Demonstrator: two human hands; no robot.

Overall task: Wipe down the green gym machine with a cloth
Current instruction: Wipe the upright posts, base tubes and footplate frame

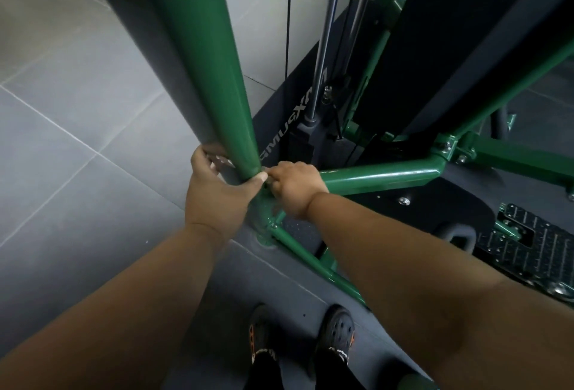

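The green gym machine has a thick green upright post (198, 57) that meets a green base joint (264, 215) on the floor. A grey cloth (231, 177) is wrapped round the foot of the post; only a small patch of it shows. My left hand (217, 194) grips the post over this cloth, with the thumb across the front. Next to that thumb, my right hand (295, 189) has its fingers curled in at the cloth's edge, and the fingertips are hidden. A green horizontal bar (382, 176) runs right from the joint.
Steel guide rods (326, 72), a black cable (288, 16) and a dark weight-stack housing (435, 47) stand behind the post. A black footplate (528, 253) lies at the right. A thin green brace (313, 262) runs toward my shoes (335, 333). Grey floor tiles (77, 141) spread to the left.
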